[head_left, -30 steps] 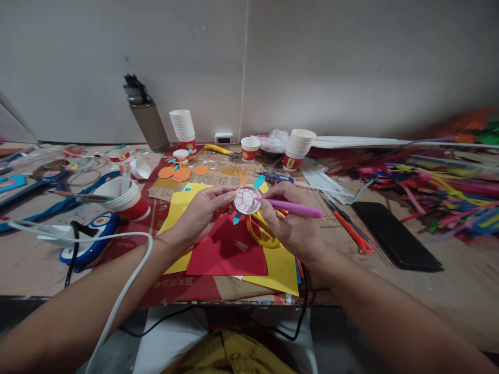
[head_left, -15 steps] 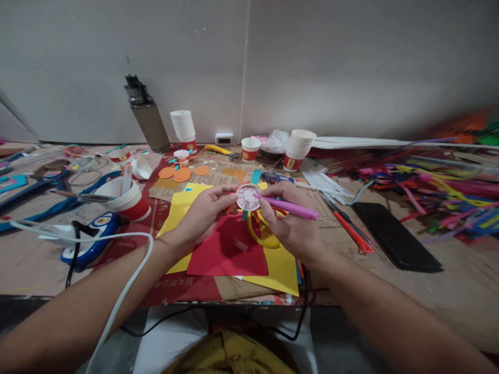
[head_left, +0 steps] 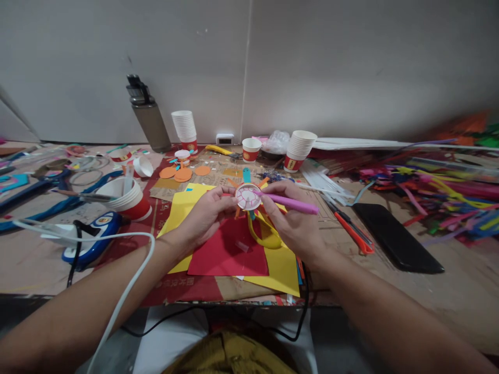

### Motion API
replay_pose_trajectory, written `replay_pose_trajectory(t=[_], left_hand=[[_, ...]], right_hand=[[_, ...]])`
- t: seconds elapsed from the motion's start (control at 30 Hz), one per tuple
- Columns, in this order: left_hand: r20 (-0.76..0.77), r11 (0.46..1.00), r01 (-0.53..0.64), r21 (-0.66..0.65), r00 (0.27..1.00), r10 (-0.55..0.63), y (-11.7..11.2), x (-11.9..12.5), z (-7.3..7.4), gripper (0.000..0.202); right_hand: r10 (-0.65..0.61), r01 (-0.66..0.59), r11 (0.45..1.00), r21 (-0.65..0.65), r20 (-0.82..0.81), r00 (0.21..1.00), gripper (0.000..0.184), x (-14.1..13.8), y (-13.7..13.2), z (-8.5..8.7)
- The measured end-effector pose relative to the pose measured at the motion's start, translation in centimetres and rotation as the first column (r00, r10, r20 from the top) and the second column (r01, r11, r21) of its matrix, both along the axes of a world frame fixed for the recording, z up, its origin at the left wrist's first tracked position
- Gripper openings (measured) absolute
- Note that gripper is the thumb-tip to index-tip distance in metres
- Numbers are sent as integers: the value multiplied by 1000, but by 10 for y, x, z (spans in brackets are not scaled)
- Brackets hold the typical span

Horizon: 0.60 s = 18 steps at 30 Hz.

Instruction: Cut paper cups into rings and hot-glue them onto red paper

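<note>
Between the thumb and fingers of my left hand (head_left: 205, 215) is a small round white paper craft piece (head_left: 248, 198) with pink lines drawn on its face. Teal and orange paper strips stick out around its rim. My right hand (head_left: 294, 218) grips a pink marker (head_left: 296, 203), its tip at the right part of the white face. Below the hands lie a red paper sheet (head_left: 226, 259) and, under it, yellow paper (head_left: 286, 275). A yellow loop-shaped handle (head_left: 268, 240) rests there, partly hidden by my right hand.
Paper cup stacks (head_left: 184, 127) (head_left: 299, 150), a single cup (head_left: 251, 149) and a bottle (head_left: 150, 117) stand at the back. On the right are a black phone (head_left: 397, 238), a red-orange cutter (head_left: 353, 231) and colourful strips (head_left: 448, 197). A white cable (head_left: 132, 280) crosses above my left forearm.
The round craft piece has turned in my left hand; its teal strip now points straight back and more orange strips show. The marker has shifted slightly across the face.
</note>
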<state>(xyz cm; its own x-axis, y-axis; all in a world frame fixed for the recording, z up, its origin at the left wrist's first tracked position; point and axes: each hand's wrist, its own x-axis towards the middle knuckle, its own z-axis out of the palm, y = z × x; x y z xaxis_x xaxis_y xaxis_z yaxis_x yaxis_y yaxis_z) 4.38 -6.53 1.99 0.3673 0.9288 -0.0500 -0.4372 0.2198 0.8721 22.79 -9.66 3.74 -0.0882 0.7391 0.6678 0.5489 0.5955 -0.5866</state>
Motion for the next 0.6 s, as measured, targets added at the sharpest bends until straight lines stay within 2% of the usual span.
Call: replay_pose_trajectory(t=[0.13, 0.27, 0.6], left_hand=[[38, 999, -34, -21, 999, 34, 2, -1, -2, 24], [33, 1000, 1, -28, 999, 0, 5, -1, -4, 23], [-32, 998, 32, -49, 999, -34, 2, -2, -4, 25]], right_hand=[[-8, 6, 1000, -20, -76, 997, 8, 0, -1, 3], [16, -19, 999, -33, -101, 995, 8, -1, -1, 4], [-2, 2, 1000, 1, -6, 1000, 8, 0, 2, -1]])
